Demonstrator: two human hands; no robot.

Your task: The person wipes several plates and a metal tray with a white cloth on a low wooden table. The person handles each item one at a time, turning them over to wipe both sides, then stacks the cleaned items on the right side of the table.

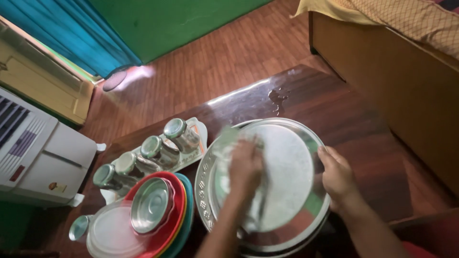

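My left hand (245, 167) lies flat on the steel plate (282, 177), fingers pressed onto a thin cloth or film (224, 143) that it holds against the plate's face; whether the fingers close around it I cannot tell, since motion blurs them. My right hand (337, 177) is clamped on the plate's right rim, thumb over the edge. The plate is round, so it has no long axis; it sits tilted, its face turned up and leftward toward my left hand, resting inside a larger steel tray (306, 234) at the near edge of the dark wooden table (344, 114). Just left of the tray stands a stack of coloured plates (179, 215) with a small steel dish (150, 204) on top. Farther toward the left edge, four steel cups (160, 150) lie on their sides in a row on a white tray (201, 126), mouths pointing away from me.
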